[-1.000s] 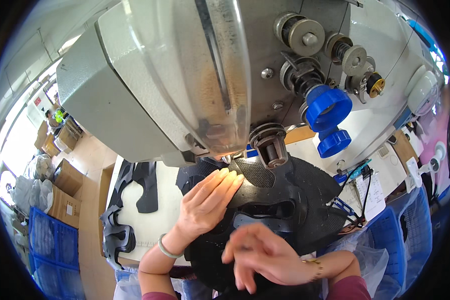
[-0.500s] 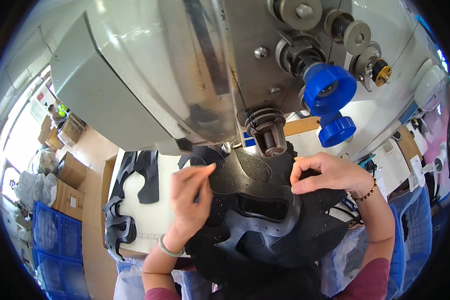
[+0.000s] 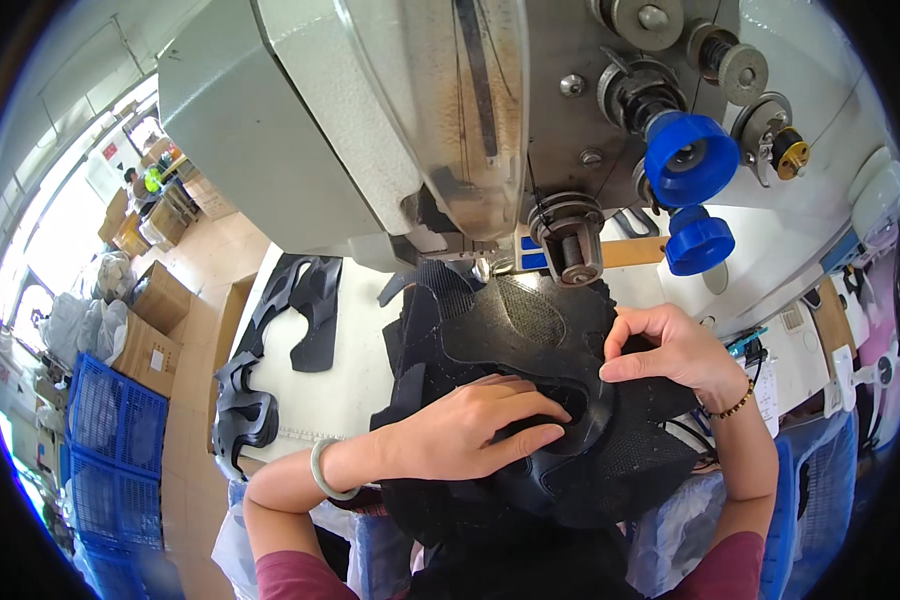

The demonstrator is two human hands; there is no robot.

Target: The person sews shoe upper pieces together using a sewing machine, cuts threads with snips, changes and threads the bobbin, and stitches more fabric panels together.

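Observation:
A black shoe upper (image 3: 515, 345), partly mesh and partly smooth with small holes, lies beneath the head of a grey sewing machine (image 3: 270, 150) and drapes toward me. My left hand (image 3: 475, 425) reaches across it from the left. Its fingers are stretched over the oval opening in the upper, thumb apart, nothing seen in its grasp. At the right edge, my right hand (image 3: 670, 350) pinches the black material between thumb and curled forefinger. The needle area is mostly hidden behind the machine head.
More cut black pieces (image 3: 315, 315) lie on the pale table (image 3: 360, 325) at left. Blue tension knobs (image 3: 692, 158) jut from the machine above my right hand. Blue crates (image 3: 120, 410) and cardboard boxes (image 3: 150, 358) stand on the floor at left. A blue basket (image 3: 825, 500) is at right.
My left hand has moved right and nearer to me, from beside the upper to over its opening. My right hand stays at the right edge. The view has shifted slightly.

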